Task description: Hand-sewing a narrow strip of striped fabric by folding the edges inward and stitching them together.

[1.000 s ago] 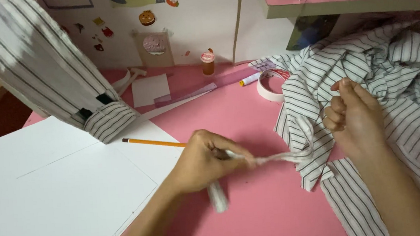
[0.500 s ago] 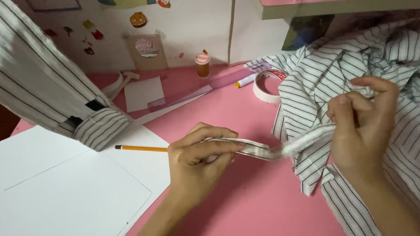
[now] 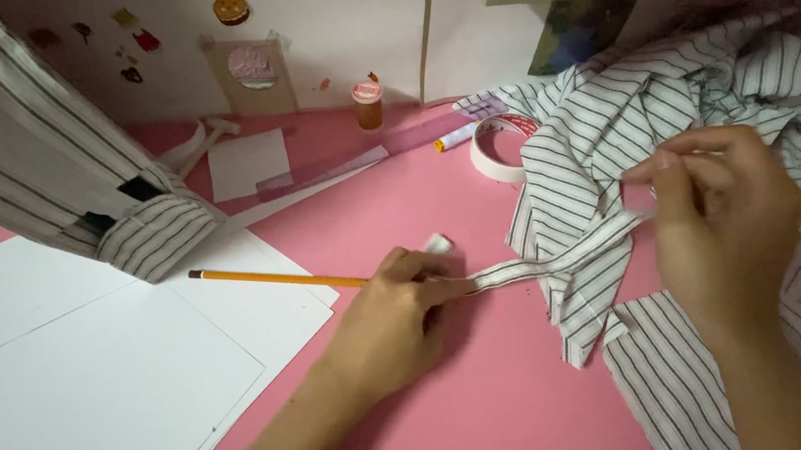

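Note:
My left hand presses down on the pink desk and pinches one end of a narrow striped fabric strip. The strip runs taut to the right, where my right hand pinches its other end between thumb and fingers, above a heap of white shirt cloth with dark stripes. A small white object pokes out above my left fingers. A yellow pencil lies just left of my left hand, its far end under the hand.
White paper sheets cover the left of the desk. A striped sleeve hangs over them. Behind lie a tape roll, a translucent ruler, a marker, a small bottle and a stickered wall.
My left hand has dropped flat onto the desk and my right hand has moved right and up, pulling the strip out straighter. The camera has moved closer.

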